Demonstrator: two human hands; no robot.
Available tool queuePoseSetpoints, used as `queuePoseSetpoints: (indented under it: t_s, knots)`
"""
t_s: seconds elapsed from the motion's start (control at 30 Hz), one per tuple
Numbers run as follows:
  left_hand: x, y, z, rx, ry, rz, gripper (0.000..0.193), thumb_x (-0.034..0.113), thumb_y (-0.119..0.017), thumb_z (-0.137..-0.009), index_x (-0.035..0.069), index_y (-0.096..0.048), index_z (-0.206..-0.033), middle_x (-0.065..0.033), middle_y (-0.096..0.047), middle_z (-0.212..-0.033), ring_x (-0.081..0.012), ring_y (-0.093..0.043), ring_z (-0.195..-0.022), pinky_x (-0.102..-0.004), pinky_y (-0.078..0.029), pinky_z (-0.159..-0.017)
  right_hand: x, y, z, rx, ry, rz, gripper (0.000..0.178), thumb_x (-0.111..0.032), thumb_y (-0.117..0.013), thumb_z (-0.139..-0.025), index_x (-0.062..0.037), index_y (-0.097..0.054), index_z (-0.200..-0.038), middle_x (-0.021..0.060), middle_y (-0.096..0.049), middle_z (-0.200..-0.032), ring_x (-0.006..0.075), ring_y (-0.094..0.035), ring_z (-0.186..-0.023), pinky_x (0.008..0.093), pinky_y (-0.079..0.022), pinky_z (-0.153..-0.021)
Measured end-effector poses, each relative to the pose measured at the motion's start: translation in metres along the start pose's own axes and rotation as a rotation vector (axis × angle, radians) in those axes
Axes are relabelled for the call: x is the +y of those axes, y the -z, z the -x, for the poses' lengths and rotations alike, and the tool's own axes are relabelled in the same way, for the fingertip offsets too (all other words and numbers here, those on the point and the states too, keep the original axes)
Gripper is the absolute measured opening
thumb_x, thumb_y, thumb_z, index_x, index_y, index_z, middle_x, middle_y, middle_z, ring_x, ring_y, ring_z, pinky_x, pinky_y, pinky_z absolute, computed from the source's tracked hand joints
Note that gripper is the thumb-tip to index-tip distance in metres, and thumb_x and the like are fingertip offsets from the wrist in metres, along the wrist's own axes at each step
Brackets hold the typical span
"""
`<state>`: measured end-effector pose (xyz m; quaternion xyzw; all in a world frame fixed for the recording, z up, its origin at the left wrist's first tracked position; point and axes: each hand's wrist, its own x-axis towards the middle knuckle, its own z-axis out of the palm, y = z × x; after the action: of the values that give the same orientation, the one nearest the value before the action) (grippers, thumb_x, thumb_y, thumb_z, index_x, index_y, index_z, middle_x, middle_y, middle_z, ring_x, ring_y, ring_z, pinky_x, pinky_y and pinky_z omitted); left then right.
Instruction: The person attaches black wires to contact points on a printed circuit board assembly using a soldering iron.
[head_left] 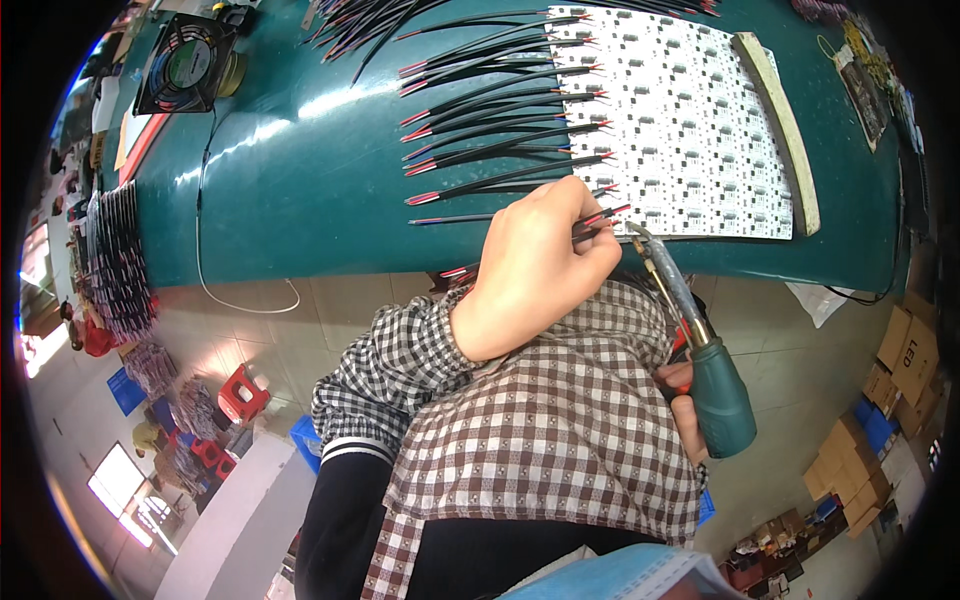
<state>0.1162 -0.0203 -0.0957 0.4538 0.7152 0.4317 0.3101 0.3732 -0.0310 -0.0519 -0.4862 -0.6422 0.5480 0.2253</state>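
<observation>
My left hand (540, 265) is closed at the near left corner of a white circuit board panel (690, 130), pinching a black-sheathed wire (605, 215) with red ends. My right hand (684, 415) is wrapped around the green handle of a soldering gun (722, 400), its fingers partly hidden behind the handle. The gun's bent tip points at the same corner of the panel, close to the wire's end. Along the panel's left edge lies a row of black wires (490, 112), their ends on the board and their tails stretching left over the green table.
A pale wooden strip (775, 130) lies across the panel's right side. A small black fan (187, 62) stands at the far left of the green table (320, 190), its cord trailing over the front edge. Bundled wires (118, 260) hang at the left. Cardboard boxes (845, 460) stand lower right.
</observation>
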Motion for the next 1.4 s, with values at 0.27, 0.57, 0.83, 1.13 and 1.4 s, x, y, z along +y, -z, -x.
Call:
queuePoseSetpoints:
  t_s: [0.27,0.57,0.83,1.13,1.4]
  knots:
    - [0.0,0.001,-0.003,-0.009,-0.008,-0.006,0.013,0.005,-0.068,-0.073,-0.002,-0.059,-0.078,-0.0123,-0.065,-0.071,-0.0192,-0.064,-0.061,-0.0308,-0.05,-0.056,0.002,-0.002,-0.003,0.006,0.014,-0.012,0.044,-0.026,-0.082,-0.079,0.0047,-0.062,-0.104,0.0125,-0.068,-0.087,0.026,-0.069,-0.085,0.0378,-0.056,-0.081]
    - [0.004,0.003,-0.004,-0.036,0.048,0.065,0.013,0.009,-0.068,-0.073,0.0,-0.059,-0.077,-0.018,-0.063,-0.073,-0.0356,-0.063,-0.064,-0.0429,-0.049,-0.059,0.011,0.001,0.009,0.023,-0.084,-0.03,0.05,-0.023,-0.084,-0.077,0.0066,-0.06,-0.11,0.0127,-0.068,-0.088,0.0252,-0.069,-0.085,0.0388,-0.057,-0.083]
    - [0.001,0.002,-0.002,-0.037,0.024,-0.014,0.013,0.007,-0.068,-0.074,-0.002,-0.061,-0.079,-0.0122,-0.066,-0.072,-0.0179,-0.064,-0.06,-0.0298,-0.051,-0.058,-0.002,-0.004,0.001,-0.01,-0.089,-0.07,0.055,-0.023,-0.083,-0.078,0.008,-0.057,-0.116,0.0168,-0.069,-0.097,0.027,-0.069,-0.095,0.0402,-0.058,-0.086]
    - [0.0,0.001,-0.001,-0.015,-0.005,-0.003,0.013,0.005,-0.069,-0.074,-0.001,-0.06,-0.08,-0.0112,-0.065,-0.072,-0.0177,-0.063,-0.06,-0.03,-0.05,-0.056,0.017,0.009,0.004,-0.059,0.063,-0.079,0.05,-0.024,-0.082,-0.079,0.0068,-0.059,-0.111,0.0181,-0.068,-0.103,0.0289,-0.067,-0.099,0.0397,-0.057,-0.088]
    - [-0.002,-0.008,0.005,0.083,-0.049,0.005,0.015,0.004,-0.07,-0.073,0.0,-0.057,-0.079,-0.0113,-0.062,-0.07,-0.0211,-0.061,-0.059,-0.0319,-0.048,-0.055,-0.006,-0.001,0.001,-0.001,-0.143,-0.197,0.053,-0.018,-0.081,-0.081,0.0071,-0.055,-0.12,0.0172,-0.067,-0.103,0.0281,-0.068,-0.098,0.0409,-0.057,-0.088]
